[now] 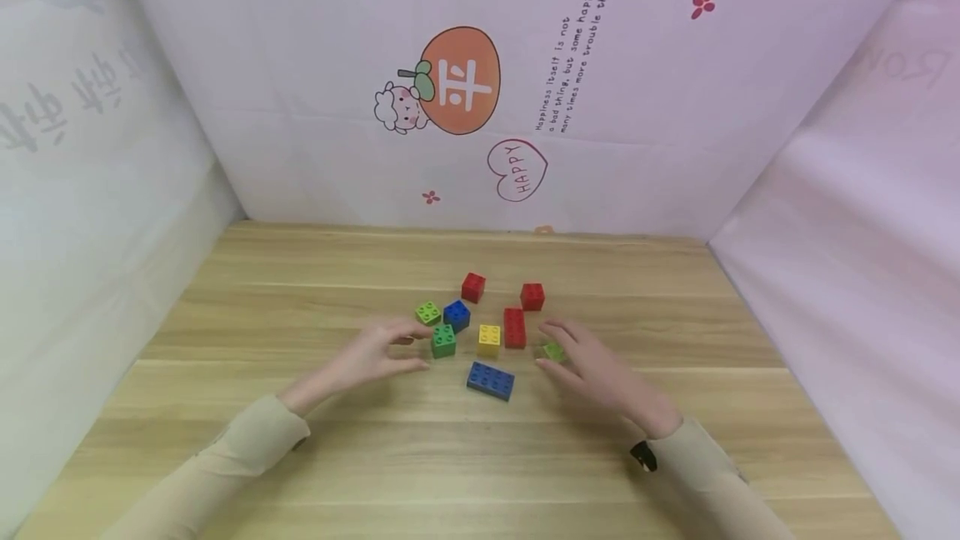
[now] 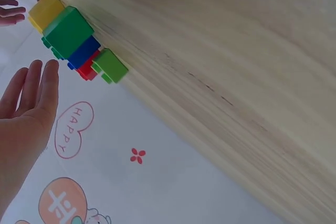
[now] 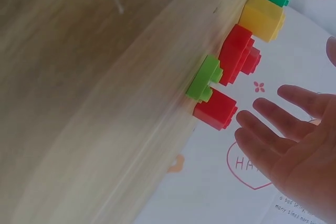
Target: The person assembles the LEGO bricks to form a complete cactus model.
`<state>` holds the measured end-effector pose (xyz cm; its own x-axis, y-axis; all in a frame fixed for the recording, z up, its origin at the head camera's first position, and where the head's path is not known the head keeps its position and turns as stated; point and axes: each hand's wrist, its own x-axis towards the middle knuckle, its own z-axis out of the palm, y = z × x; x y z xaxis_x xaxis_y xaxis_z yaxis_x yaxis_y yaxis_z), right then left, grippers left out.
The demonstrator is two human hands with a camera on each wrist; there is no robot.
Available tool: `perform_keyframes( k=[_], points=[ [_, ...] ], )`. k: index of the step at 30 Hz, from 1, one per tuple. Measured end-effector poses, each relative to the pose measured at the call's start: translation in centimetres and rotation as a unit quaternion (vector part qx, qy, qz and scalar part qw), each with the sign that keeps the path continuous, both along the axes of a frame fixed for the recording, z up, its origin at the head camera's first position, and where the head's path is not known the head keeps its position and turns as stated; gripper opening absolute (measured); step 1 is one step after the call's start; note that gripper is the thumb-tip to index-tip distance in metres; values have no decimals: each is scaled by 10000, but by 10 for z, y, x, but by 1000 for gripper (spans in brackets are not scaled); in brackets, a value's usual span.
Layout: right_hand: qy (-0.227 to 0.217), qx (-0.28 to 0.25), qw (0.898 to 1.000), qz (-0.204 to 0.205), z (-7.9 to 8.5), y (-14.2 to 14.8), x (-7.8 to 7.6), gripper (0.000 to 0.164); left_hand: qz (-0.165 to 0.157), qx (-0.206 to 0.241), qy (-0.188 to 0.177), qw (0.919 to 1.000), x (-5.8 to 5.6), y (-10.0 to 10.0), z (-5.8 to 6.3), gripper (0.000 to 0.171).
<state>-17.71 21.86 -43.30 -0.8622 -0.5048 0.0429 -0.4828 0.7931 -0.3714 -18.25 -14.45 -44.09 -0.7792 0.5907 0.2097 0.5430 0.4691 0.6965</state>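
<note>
My left hand [image 1: 377, 350] is held with its fingers extended beside a green toy brick [image 1: 443, 342], holding nothing. On the other side, my right hand [image 1: 588, 362] reaches over a flat lime-green brick [image 1: 554, 352] and partly hides it; its fingers [image 3: 273, 119] are spread and grip nothing. Between the hands lie a yellow brick [image 1: 488, 340], a long red brick [image 1: 514, 328] and, closer to me, a long blue brick [image 1: 491, 380]. Just behind the green brick stand a square blue brick [image 1: 457, 316] and a small lime brick [image 1: 428, 312].
Two red cubes, a left one [image 1: 472, 287] and a right one [image 1: 532, 297], stand farther back on the wooden table [image 1: 420, 473]. A printed white cloth [image 1: 315, 123] rises behind the table's far edge, with more cloth along both sides.
</note>
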Motion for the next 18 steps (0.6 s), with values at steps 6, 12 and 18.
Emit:
perform_keyframes(
  k=[6, 12, 18],
  points=[
    [-23, -121, 9999, 70, -1, -3, 2, 62, -37, -23, -44, 10000, 4, 9, 2, 44],
    [-39, -162, 9997, 173, -2, -6, 4, 61, -8, -3, -61, 10000, 6, 12, 1, 42],
    [-171, -179, 9994, 236, -4, -10, 7, 57, 161, -38, -149, 9998, 4, 12, -2, 41]
  ],
)
